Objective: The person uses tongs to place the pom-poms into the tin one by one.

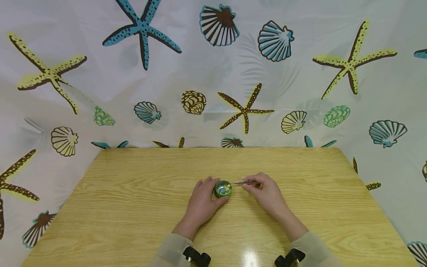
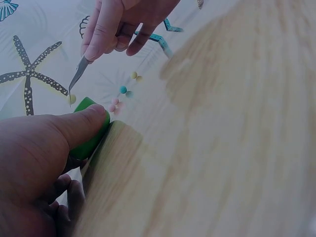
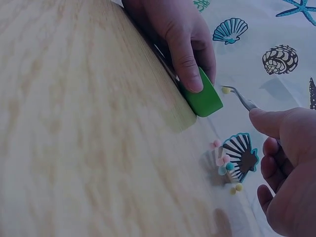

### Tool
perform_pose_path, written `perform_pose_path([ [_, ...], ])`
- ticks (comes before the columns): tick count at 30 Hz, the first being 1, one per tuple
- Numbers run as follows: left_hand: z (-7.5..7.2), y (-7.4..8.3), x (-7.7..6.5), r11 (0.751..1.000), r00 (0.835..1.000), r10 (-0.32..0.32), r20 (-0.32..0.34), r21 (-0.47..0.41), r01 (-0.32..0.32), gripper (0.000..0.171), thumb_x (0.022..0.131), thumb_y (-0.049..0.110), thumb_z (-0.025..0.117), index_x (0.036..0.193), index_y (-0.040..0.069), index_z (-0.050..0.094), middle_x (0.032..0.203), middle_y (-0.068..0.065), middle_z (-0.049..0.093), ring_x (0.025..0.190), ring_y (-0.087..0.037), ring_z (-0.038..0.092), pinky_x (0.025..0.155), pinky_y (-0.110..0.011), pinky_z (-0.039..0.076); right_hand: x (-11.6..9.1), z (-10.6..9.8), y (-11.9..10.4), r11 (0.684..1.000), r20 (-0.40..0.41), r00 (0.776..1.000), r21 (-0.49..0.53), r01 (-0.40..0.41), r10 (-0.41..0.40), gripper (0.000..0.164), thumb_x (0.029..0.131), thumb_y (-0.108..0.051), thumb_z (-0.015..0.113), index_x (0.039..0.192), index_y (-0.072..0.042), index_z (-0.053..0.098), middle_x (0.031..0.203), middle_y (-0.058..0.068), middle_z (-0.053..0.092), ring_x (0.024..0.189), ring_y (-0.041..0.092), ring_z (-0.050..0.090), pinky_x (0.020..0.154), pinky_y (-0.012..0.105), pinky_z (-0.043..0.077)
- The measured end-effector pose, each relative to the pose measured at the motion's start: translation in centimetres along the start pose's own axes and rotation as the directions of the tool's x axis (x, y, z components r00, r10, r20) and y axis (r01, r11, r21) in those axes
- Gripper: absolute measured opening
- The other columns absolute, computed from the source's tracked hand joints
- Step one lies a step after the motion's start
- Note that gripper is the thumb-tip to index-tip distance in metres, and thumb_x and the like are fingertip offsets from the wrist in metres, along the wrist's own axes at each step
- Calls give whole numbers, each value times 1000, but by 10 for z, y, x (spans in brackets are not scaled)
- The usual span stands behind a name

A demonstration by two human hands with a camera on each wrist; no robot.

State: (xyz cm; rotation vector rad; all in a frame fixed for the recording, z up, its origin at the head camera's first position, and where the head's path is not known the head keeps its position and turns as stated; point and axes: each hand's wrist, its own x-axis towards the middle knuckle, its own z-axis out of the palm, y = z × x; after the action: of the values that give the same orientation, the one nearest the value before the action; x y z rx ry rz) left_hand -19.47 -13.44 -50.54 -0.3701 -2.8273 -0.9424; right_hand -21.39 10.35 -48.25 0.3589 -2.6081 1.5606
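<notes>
A small round green cup (image 1: 223, 195) stands on the wooden table, with blue and yellow bits visible inside. My left hand (image 1: 202, 204) curls around its left side, the thumb at the near wall and the fingers behind. In my right hand (image 1: 268, 193), thumb and fingers pinch silver tweezers (image 1: 245, 183) that point left at the cup. At their bent tip is a little yellow ball (image 3: 226, 90), above the cup's opening. Beyond the cup lie several more small balls: pink (image 3: 217, 143), teal (image 3: 229, 166) and yellow (image 3: 239, 187); my right hand mostly hides them in the head view.
The wood-grain table (image 1: 140, 185) stretches out on both sides of my hands. A pale curtain (image 1: 173, 81) printed with starfish and shells hangs behind the table's far edge and along both sides.
</notes>
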Motion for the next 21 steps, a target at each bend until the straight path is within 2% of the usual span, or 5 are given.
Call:
perform_pose_path([
  [12, 1, -1, 0, 1000, 1000, -6, 1, 3, 6, 68, 88, 47, 77, 142, 10, 57, 142, -7, 58, 144, -27, 38, 124, -44, 16, 0, 2, 2, 1000, 5, 1000, -18, 10, -10, 11, 89, -26, 80, 100, -25, 78, 92, -6, 64, 84, 16, 58, 73, 32, 51],
  [21, 0, 0, 0, 1000, 1000, -8, 2, -4, 8, 69, 88, 47, 77, 142, 10, 57, 142, -7, 58, 144, -28, 38, 124, -44, 16, 1, -3, 2, 1000, -31, 999, -22, -12, 12, 13, 89, -27, 80, 102, -25, 79, 92, -5, 64, 83, 17, 58, 69, 32, 50],
])
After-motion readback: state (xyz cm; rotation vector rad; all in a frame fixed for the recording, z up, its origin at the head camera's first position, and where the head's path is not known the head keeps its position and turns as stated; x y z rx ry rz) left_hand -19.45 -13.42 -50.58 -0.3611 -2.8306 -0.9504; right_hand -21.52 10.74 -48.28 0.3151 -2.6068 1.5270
